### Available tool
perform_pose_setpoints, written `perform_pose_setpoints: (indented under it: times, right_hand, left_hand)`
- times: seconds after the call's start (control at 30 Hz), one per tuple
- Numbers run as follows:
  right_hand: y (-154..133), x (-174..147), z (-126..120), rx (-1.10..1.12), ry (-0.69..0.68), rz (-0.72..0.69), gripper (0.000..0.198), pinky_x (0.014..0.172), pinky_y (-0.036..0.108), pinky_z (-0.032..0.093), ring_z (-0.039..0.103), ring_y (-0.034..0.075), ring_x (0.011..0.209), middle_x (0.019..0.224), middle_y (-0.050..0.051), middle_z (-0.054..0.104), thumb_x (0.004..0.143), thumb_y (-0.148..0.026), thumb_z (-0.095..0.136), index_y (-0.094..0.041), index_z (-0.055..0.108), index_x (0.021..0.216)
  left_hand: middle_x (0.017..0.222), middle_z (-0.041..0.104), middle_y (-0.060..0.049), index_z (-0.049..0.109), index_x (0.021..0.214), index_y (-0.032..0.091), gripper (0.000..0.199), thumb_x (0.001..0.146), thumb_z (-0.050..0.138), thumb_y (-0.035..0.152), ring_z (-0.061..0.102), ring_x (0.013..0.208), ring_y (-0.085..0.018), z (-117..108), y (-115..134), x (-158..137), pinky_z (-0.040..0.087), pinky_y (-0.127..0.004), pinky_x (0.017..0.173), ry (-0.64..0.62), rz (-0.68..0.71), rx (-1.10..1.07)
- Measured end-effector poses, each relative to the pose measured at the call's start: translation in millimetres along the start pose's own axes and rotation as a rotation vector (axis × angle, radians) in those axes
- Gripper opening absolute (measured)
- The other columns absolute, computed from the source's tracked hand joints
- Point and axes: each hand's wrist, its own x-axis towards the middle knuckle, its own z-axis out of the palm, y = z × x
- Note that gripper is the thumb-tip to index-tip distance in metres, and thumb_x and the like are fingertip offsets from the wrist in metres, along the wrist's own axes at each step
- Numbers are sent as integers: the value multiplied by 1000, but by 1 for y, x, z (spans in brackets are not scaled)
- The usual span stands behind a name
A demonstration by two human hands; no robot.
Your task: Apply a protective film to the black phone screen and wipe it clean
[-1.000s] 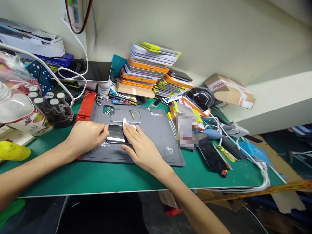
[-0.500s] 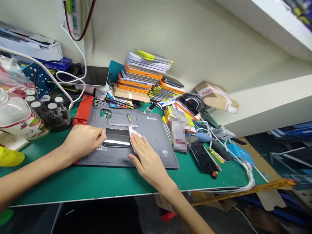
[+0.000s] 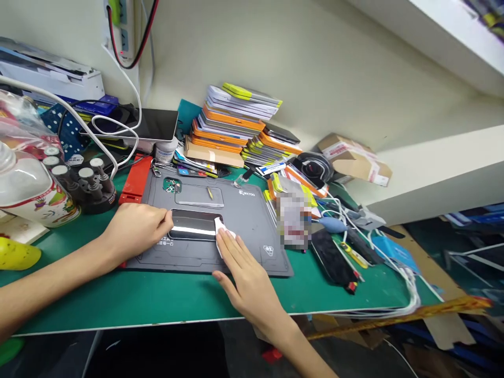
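Observation:
A black phone (image 3: 192, 224) lies screen up on the grey work mat (image 3: 255, 231), a bright reflection running along its glass. At its left end my left hand (image 3: 137, 227) is closed in a fist, thumb and finger at the phone's edge. My right hand (image 3: 250, 273) presses a white wipe (image 3: 221, 231) against the right end of the screen, fingers long and close together, thumb apart. Just behind the phone, a small yellow-tipped tool (image 3: 210, 193) rests in the mat's recess. Small screws and parts (image 3: 171, 185) sit in the mat's upper left tray.
Stacks of orange and yellow-edged boxes (image 3: 232, 126) stand against the wall. On the left are a white pump bottle (image 3: 33, 184) and a dark holder with grey-capped tubes (image 3: 92, 189). To the right lie another phone (image 3: 333, 257), a blue air blower (image 3: 334, 224) and white cables (image 3: 411, 289).
My right hand has slid the wipe a little right and toward me, baring more of the phone's right end. My left hand keeps its place at the left edge.

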Motion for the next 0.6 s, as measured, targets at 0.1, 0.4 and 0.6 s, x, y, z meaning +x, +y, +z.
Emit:
perform_pose_setpoints:
  times: [0.1, 0.4, 0.6]
  right_hand:
    - [8, 12, 2, 5, -8, -8, 77, 135, 58, 34, 29, 28, 166, 180, 10, 28, 116, -41, 43, -26, -2, 177]
    - [8, 6, 0, 11, -38, -46, 83, 134, 60, 35, 25, 31, 167, 181, 13, 25, 114, -46, 46, -23, -3, 177]
    - [13, 31, 3, -5, -59, -69, 81, 135, 62, 31, 26, 30, 167, 180, 16, 28, 115, -46, 42, -23, -5, 177]
  left_hand:
    - [73, 78, -10, 71, 70, 20, 63, 105, 24, 43, 73, 68, -28, -1, 0, 1, 16, -34, 57, -4, -6, 8]
    - [72, 78, -8, 72, 69, 21, 62, 106, 26, 42, 74, 67, -27, 0, -1, 0, 20, -33, 56, -8, 2, -4]
    - [77, 80, -12, 76, 74, 19, 65, 106, 23, 42, 76, 71, -30, 0, 0, 0, 25, -33, 56, -14, -20, -4]
